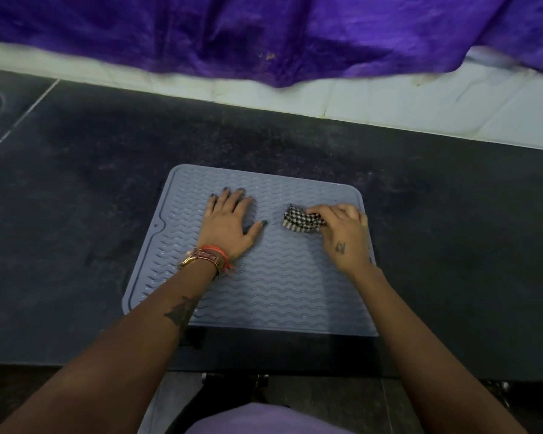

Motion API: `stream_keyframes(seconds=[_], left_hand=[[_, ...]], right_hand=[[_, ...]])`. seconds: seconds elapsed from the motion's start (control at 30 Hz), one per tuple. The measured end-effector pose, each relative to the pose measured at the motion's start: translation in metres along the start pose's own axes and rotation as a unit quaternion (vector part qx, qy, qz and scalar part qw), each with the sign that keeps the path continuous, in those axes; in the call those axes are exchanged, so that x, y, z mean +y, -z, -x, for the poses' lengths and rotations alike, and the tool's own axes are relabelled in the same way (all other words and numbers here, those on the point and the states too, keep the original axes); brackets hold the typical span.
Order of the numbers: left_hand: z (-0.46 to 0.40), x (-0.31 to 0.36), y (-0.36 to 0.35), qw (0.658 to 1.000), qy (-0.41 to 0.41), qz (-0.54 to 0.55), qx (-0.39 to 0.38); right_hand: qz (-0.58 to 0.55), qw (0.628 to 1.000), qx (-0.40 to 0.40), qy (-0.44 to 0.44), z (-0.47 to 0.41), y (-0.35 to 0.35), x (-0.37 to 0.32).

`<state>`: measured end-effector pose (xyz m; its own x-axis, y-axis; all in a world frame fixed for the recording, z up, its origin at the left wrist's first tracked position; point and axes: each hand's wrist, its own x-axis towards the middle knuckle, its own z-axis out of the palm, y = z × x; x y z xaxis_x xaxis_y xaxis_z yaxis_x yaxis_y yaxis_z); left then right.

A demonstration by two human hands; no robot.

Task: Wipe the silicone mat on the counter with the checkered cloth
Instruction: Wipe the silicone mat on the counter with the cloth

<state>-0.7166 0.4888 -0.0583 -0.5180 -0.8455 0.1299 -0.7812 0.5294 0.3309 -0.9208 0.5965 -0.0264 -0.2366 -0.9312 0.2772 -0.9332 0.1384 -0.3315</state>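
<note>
On the silicone mat (273,286), right hand (342,233) grip clenched around checkered cloth (300,220) — left hand (229,225) flat, fingers spread.

Left hand (229,225) flat, palm down, fingers spread; right hand (342,227) curled, fingers pinched shut

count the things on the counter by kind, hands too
mat: 1
checkered cloth: 1
hands: 2, left hand flat on the mat, right hand gripping the cloth
total: 4
</note>
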Motion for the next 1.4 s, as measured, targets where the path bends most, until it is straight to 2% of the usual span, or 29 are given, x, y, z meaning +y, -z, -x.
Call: stream_keyframes(seconds=[0.07,0.2,0.27,0.37,0.53,0.67,0.8,0.97,1.1,1.23,1.33,1.4], left_hand=[[0.000,0.000,0.000,1.000,0.004,0.000,0.003],[-0.001,0.000,0.001,1.000,0.007,0.003,0.008],[0.000,0.000,0.000,1.000,0.006,0.002,0.008],[0.000,0.001,0.000,1.000,0.007,0.002,0.014],[0.000,0.001,0.001,1.000,0.006,0.006,0.022],[0.000,0.002,0.000,1.000,0.011,0.004,0.029],[0.000,0.002,0.000,1.000,0.010,0.006,0.028],[0.000,0.002,0.000,1.000,0.012,0.002,0.027],[0.001,0.002,0.001,1.000,0.010,0.004,0.029],[0.001,0.002,0.001,1.000,0.010,-0.001,0.023],[0.001,0.001,0.001,1.000,0.008,-0.001,0.021],[0.001,0.001,0.001,1.000,0.007,0.004,0.021]], right_hand=[[-0.004,0.999,0.048,-0.021,-0.009,-0.001,-0.002],[0.039,0.999,-0.022,-0.016,-0.024,-0.012,-0.007],[0.029,0.999,-0.017,-0.008,-0.033,-0.011,-0.003],[0.037,0.999,0.033,-0.018,-0.045,-0.013,-0.003],[0.073,0.997,-0.025,-0.013,-0.065,-0.025,0.002],[0.045,0.997,0.043,-0.038,-0.070,-0.018,0.017],[0.061,0.997,-0.033,-0.023,-0.072,-0.018,0.034],[0.065,0.996,-0.007,-0.058,-0.078,-0.004,0.052],[0.053,0.995,-0.074,-0.043,-0.074,0.004,0.062],[0.019,0.999,-0.031,-0.036,-0.066,0.018,0.058],[0.045,0.998,-0.039,-0.036,-0.035,0.007,0.054],[0.022,0.998,-0.035,-0.039,-0.035,0.011,0.052]])
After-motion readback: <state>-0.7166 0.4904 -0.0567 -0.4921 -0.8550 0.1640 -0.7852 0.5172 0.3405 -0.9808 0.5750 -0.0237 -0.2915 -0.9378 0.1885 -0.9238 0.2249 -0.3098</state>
